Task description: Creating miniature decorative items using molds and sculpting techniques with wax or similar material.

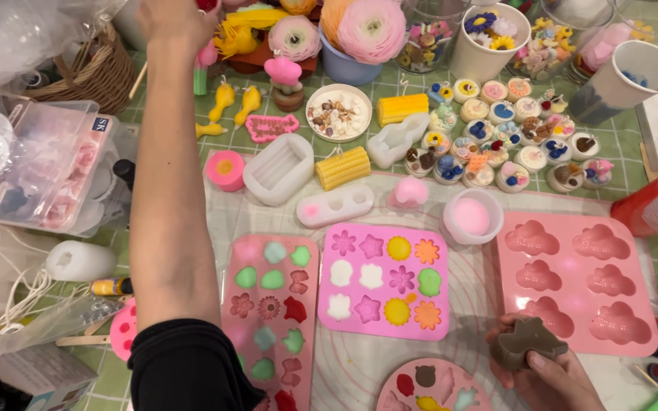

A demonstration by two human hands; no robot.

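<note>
Right hand (542, 373) curled round grey mould (528, 344), by pink cloud tray (573, 281); left hand (173, 19) reaching far, grip unclear.

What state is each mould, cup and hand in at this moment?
Middle pink mould: cavities filled with coloured shapes.
Cloud mould: cavities filled pink.
White rectangular mould: empty.
Small cup: filled pink.
Grey mould: held in right hand.
Left hand: reaching far, grip unclear.

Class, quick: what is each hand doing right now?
Left hand: reaching to the table's far side; grip cannot be told.
Right hand: closed on a small grey mould.
</note>
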